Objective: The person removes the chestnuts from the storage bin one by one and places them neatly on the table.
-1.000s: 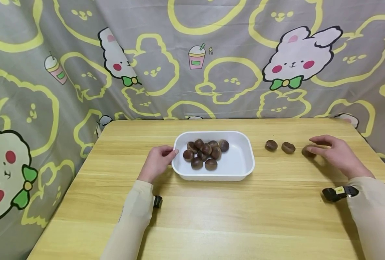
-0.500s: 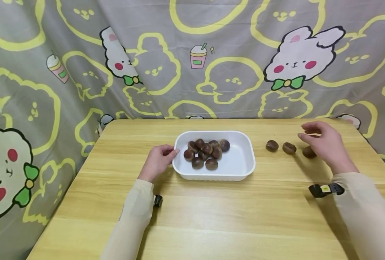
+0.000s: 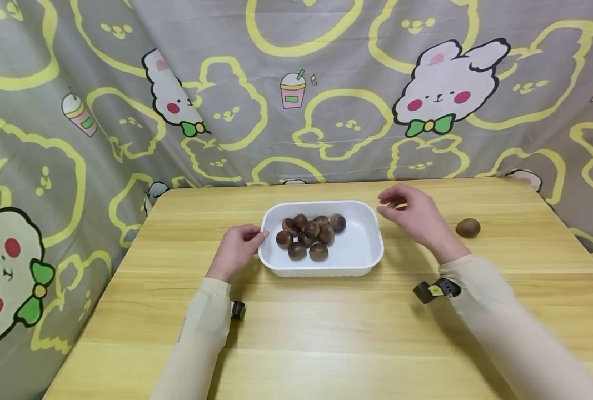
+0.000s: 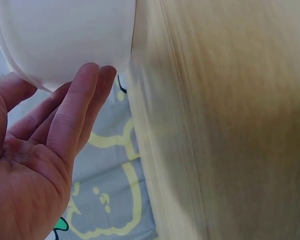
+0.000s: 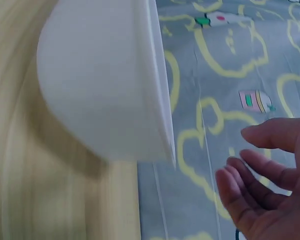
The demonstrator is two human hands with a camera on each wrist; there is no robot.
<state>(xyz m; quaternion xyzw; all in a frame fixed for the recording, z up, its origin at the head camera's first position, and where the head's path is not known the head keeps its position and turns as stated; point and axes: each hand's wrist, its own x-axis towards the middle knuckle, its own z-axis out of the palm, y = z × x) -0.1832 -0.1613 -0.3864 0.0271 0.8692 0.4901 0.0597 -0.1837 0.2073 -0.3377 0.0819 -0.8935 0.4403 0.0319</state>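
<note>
R hand (image 3: 418, 218) moved L | tray (image 3: 360, 239) + chestnuts (image 3: 310, 229) btwn 2 hands (image 3: 232, 251)

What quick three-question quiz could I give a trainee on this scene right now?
1. True or false: the left hand touches the white tray.
2. The only chestnut visible outside the tray lies: A) left of the tray; B) between the hands; C) right of the right hand.
3. In the right wrist view, what do the fingers hold?
Key: 1. True. 2. C. 3. Nothing visible.
</note>
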